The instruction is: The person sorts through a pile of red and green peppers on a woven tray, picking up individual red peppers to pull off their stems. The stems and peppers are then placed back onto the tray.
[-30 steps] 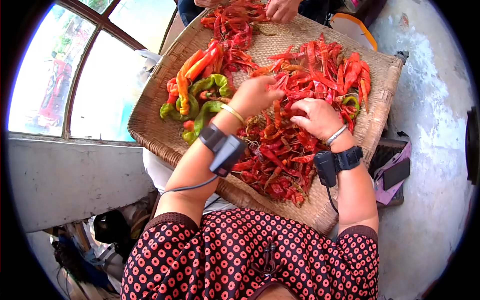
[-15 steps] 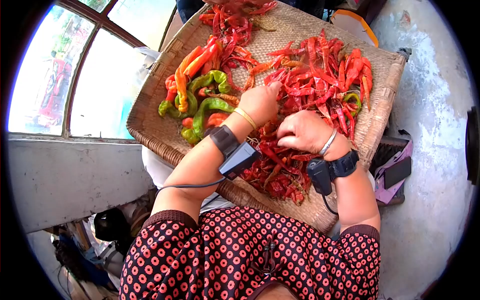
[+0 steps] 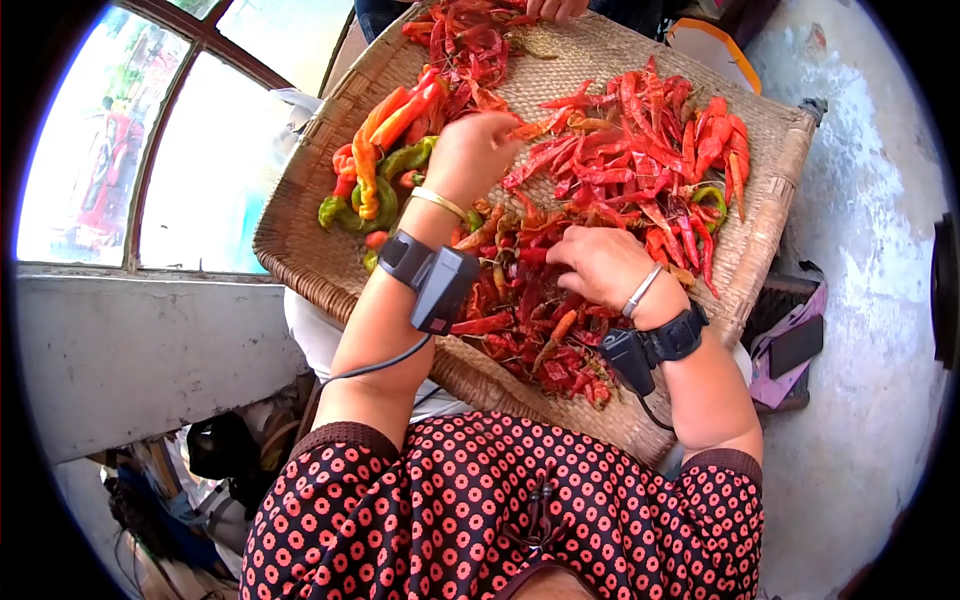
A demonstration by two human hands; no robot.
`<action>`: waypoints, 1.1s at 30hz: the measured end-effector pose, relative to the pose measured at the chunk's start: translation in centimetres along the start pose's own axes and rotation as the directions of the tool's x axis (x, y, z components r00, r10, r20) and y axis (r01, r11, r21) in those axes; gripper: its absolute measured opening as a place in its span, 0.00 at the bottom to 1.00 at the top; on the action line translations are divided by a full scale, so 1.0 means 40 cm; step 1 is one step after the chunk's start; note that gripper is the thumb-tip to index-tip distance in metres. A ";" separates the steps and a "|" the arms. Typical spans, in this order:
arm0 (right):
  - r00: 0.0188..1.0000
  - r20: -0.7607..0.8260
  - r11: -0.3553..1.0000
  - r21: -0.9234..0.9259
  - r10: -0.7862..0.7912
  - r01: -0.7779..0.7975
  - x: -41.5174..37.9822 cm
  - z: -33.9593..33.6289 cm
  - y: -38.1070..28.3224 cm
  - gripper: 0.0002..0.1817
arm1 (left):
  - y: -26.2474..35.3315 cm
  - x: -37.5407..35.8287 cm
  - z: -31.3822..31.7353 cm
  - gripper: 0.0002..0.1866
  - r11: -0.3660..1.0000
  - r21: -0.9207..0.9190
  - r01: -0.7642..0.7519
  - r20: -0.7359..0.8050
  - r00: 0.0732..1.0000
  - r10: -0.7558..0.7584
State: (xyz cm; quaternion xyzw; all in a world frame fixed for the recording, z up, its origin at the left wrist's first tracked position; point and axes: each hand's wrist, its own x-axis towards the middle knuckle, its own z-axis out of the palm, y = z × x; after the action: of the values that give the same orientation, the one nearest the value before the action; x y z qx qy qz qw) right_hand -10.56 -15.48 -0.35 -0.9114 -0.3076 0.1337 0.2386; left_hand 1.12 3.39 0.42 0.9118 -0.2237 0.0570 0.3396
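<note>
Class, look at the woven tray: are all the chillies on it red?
No: beside the red chillies, green and orange ones lie at the tray's left side.

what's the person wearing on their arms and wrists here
Both arms are bare below short dark sleeves dotted with red rings. The left hand has a thin gold bangle and a black strap carrying a grey boxy device with a cable. The right hand has a silver bangle and a black strap with a dark device, also cabled.

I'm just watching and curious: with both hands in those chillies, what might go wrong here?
The woven tray seems to rest on the lap, overhanging, so a hard push could tip it. The left hand reaches far across and may drag red chillies into the green chillies. Bare skin may sting.
</note>
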 end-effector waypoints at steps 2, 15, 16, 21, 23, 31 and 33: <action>0.986 -0.162 1.000 0.001 0.027 -0.027 0.003 -0.004 0.006 0.15 | 0.030 -0.017 0.005 0.13 0.996 0.075 -0.040 0.208 0.978 0.024; 0.915 -0.395 0.971 -0.177 0.082 -0.163 0.004 -0.026 0.066 0.08 | 0.042 -0.041 0.037 0.10 0.973 0.163 -0.165 0.629 0.777 0.026; 0.915 -0.396 0.970 -0.178 0.082 -0.164 0.005 -0.023 0.069 0.08 | 0.047 -0.040 0.034 0.10 0.973 0.163 -0.166 0.628 0.778 0.027; 0.906 -0.416 0.996 -0.004 0.081 -0.091 0.002 -0.025 0.079 0.06 | 0.044 -0.041 0.025 0.10 0.973 0.115 -0.199 0.669 0.740 0.073; 0.894 -0.433 0.993 0.061 0.115 -0.098 0.000 -0.029 0.088 0.06 | 0.051 -0.039 0.028 0.10 0.989 0.036 -0.147 0.645 0.759 0.089; 0.793 -0.524 0.910 0.406 0.310 -0.087 -0.010 -0.067 0.081 0.07 | 0.079 -0.024 -0.019 0.11 0.984 -0.174 0.025 0.585 0.807 0.083; 0.768 -0.527 0.907 0.389 0.364 -0.163 -0.016 -0.084 0.067 0.10 | 0.039 -0.006 -0.023 0.12 0.978 -0.194 0.078 0.355 0.935 -0.005</action>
State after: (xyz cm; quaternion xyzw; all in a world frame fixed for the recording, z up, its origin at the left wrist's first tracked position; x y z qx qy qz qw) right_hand -8.41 -18.95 1.18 -0.8904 -0.0598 -0.0743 0.4451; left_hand 0.24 3.05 1.99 0.8719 -0.2661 -0.1378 0.3873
